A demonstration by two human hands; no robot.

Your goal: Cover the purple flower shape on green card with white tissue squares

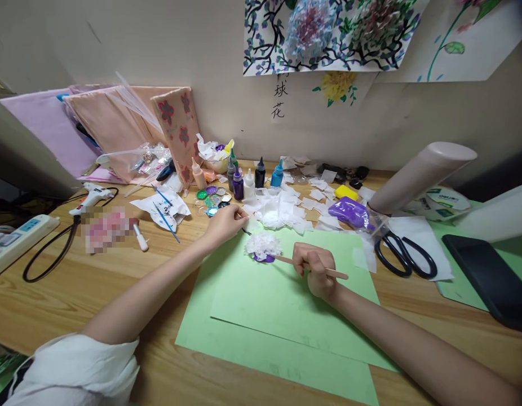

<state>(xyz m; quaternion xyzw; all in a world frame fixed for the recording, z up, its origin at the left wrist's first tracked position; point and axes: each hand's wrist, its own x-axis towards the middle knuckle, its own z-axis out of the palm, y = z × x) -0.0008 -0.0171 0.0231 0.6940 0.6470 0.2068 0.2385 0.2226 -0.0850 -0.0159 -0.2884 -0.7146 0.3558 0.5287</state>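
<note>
My right hand (317, 272) is closed round a thin wooden stick (286, 260). The stick's tip reaches a small cluster of white tissue pieces on a purple base (263, 246). That cluster lies on green paper sheets (286, 304). My left hand (225, 221) is at the sheet's far left corner, fingers pinched on something small that I cannot make out. It is close to a heap of white tissue squares (282, 210) and a paint palette (211, 201).
Small dye bottles (259, 175) stand by the wall. Black scissors (405, 255), a purple bag (350, 212), a pink cylinder (417, 175) and a dark tablet (489, 279) are on the right. A glue gun (92, 197), a power strip (16, 239) and brushes (166, 217) are on the left.
</note>
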